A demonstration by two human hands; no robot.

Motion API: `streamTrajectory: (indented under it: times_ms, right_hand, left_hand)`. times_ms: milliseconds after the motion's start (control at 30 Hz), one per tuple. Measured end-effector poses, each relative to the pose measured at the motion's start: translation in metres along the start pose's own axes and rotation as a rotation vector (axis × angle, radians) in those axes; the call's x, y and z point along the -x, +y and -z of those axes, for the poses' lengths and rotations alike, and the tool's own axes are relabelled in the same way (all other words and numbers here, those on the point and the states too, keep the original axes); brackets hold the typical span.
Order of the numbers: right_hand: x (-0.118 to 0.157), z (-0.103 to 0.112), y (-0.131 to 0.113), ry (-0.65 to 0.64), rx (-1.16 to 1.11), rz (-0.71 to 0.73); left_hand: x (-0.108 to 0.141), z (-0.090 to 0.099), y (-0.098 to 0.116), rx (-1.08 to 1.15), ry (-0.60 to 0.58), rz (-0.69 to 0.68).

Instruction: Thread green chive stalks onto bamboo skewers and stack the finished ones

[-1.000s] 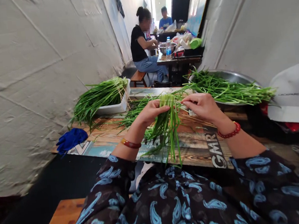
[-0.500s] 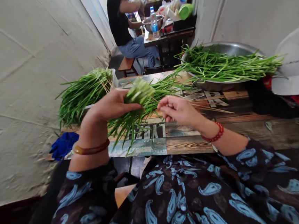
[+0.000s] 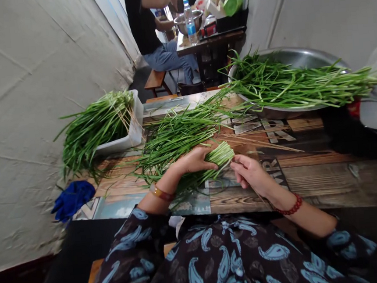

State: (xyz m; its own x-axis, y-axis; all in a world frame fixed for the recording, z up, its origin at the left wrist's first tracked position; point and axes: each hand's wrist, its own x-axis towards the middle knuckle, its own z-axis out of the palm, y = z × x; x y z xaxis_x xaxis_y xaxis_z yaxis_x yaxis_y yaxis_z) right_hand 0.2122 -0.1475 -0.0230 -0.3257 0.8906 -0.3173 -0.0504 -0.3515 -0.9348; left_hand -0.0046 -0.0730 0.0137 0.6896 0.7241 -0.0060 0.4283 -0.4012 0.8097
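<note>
My left hand [image 3: 194, 161] is closed around a bunch of garlic chives [image 3: 221, 154], its pale stem ends pointing right and its green leaves trailing left under the hand. Just right of those ends, my right hand [image 3: 251, 174] pinches a thin bamboo skewer [image 3: 258, 194], whose shaft shows below the palm. The skewer's tip is near the stems; whether it pierces them I cannot tell. Behind my left hand lies a loose pile of chives [image 3: 181, 131] on the wooden table [image 3: 246, 196]. More bamboo skewers [image 3: 268, 142] are spread beyond my right hand.
At left, a white plastic tub [image 3: 137, 130] holds skewered chives, with a blue glove [image 3: 73, 199] nearby. A steel basin [image 3: 299, 54] of chives stands at back right. Farther off, a person [image 3: 144, 28] sits at another table with a bowl [image 3: 181, 25] and water bottle [image 3: 190, 24].
My left hand has lowered the bunch toward the table and moved right, tilting its stem ends rightward. My right hand has moved right and down beside them. The view has shifted slightly.
</note>
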Motion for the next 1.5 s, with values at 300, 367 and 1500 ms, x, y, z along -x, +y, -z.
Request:
streamTrajectory:
  times_ms: [300,367,1500]
  right_hand:
    - [-0.034,0.014,-0.015,-0.104,0.162,-0.05]
    - [-0.037,0.012,-0.016,-0.104,0.236,-0.018]
    - [-0.04,0.011,-0.012,-0.047,0.398,0.183]
  left_hand:
    - [0.001,0.029,-0.004,0.084,0.159,0.187]
    - [0.0,0.036,-0.014,-0.014,0.318,0.257]
    - [-0.007,0.038,-0.018,0.544,0.452,0.343]
